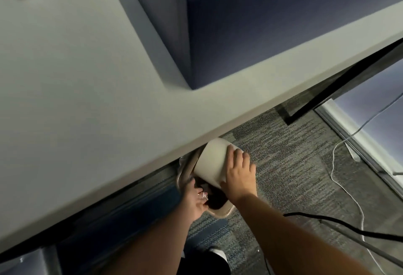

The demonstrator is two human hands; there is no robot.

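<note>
A beige round container [212,161] is tipped mouth-down over a beige waste bin [222,211] that stands on the carpet, partly under the desk edge. Inside the bin is something dark [216,198]; whether it is a liner or contents I cannot tell. My right hand [239,174] lies over the container's side, its fingers wrapped round toward the base. My left hand [195,200] grips the bin's near rim, and its fingertips are hidden inside the dark opening. The desk hides the bin's far side.
A pale desk top [109,100] fills the upper left and overhangs the bin. A dark blue partition [261,34] stands behind it. A white cable [335,150] and a black cable [340,226] run over the grey carpet to the right. A shoe [216,250] shows below.
</note>
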